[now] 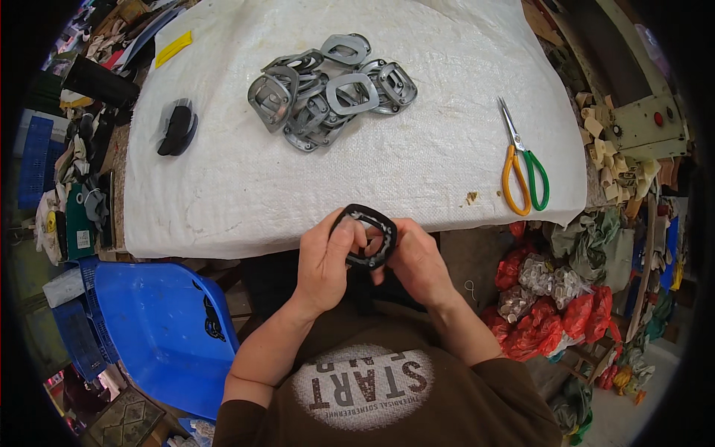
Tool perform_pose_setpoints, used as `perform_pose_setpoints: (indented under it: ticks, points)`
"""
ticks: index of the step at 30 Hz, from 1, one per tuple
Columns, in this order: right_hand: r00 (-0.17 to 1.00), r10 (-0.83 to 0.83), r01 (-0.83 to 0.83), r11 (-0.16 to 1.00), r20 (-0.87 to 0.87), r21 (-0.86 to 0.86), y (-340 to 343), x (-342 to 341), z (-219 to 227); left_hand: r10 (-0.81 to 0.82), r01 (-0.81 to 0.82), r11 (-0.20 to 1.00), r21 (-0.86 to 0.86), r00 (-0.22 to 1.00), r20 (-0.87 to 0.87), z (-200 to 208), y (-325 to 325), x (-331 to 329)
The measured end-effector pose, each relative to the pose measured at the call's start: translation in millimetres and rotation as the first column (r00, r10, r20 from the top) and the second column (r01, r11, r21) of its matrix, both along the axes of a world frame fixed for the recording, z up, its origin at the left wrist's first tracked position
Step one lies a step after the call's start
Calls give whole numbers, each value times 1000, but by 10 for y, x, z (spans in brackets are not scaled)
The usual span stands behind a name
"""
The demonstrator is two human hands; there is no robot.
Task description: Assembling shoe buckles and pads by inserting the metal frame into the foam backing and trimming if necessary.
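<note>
Black ring frame (pixel 365 236) pinched by fingers of both left hand (pixel 325 261) and right hand (pixel 417 257), centre frame, below the worktop (pixel 223 201) edge.

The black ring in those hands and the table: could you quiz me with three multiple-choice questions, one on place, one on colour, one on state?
1. Where do the scissors lie?
A. right part of the white cloth
B. blue chair
C. floor

2. What colours are the scissor handles?
A. both red
B. orange and green
C. both black

3. How is the black ring held?
A. left hand only
B. lying loose
C. left hand and right hand

Answers: 1 A, they rest near the cloth's right edge. 2 B, one loop each. 3 C, fingers of both grip it.
</note>
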State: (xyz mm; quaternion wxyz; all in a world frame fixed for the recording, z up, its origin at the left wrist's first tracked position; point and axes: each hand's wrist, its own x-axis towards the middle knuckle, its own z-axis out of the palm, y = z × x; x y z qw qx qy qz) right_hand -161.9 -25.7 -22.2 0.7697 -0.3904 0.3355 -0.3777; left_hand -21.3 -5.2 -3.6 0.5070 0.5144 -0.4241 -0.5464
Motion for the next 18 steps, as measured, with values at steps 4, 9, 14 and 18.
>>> perform_pose_setpoints:
  ticks: [4, 9, 14, 18]
  points:
    - [981, -69, 49, 992, -180, -118, 107, 54, 51, 151, -148, 989, 28, 974, -169, 1, 40, -143]
    - [953, -106, 83, 992, -285, -91, 75, 104, 5, 262, -261, 959, -113, 965, -4, -101, 52, -190]
    - [974, -192, 186, 981, -117, -61, 153, 201, 20, 291, -292, 956, -14, 955, -65, -2, 74, -192]
    - [944, -200, 141, 964, -263, -227, 121, 171, 73, 297, -297, 943, -149, 955, -24, -74, 58, -188]
